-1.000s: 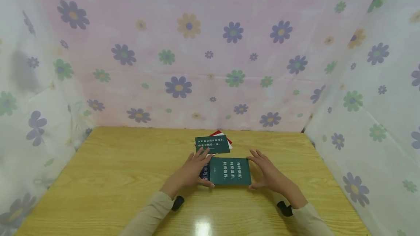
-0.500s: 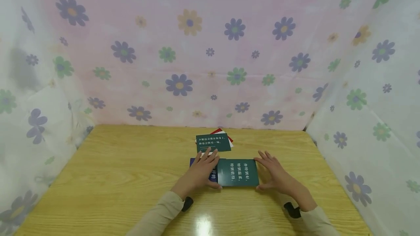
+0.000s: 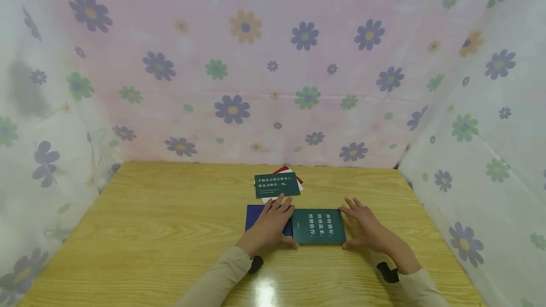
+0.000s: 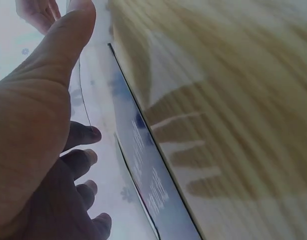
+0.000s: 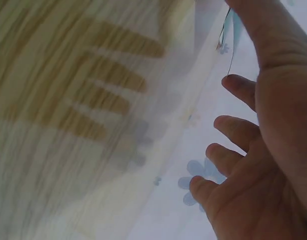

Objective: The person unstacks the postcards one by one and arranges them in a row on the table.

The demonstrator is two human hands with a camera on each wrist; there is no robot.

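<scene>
We have both hands on one green card (image 3: pixel 319 226): left hand (image 3: pixel 270 224) at its left short edge, right hand (image 3: pixel 368 226) at its right. Each pinches its edge between thumb and index finger, thumbs near, index fingers at the far corners; remaining fingers fan out off the card. From the wrist views we read the card as clear of the worktop (image 3: pixel 149 226), seen nearly edge-on in both. Its white characters run sideways. Blue card (image 3: pixel 254 216) lies flat on the worktop at left, partly under the left hand; we can't tell whether the green card overlaps its right end. Left wrist view shows pale print on it, too washed out for us to read. Just beyond, on the far side, we see a small stack: printed card (image 3: pixel 277 185) on top, dark green, with white card (image 3: pixel 301 187) and red card (image 3: pixel 281 169) corners poking out askew. Beige sleeves (image 3: pixel 222 274), black wrist straps (image 3: pixel 256 265), flowered cloth (image 3: pixel 192 89) behind and on both sides.
</scene>
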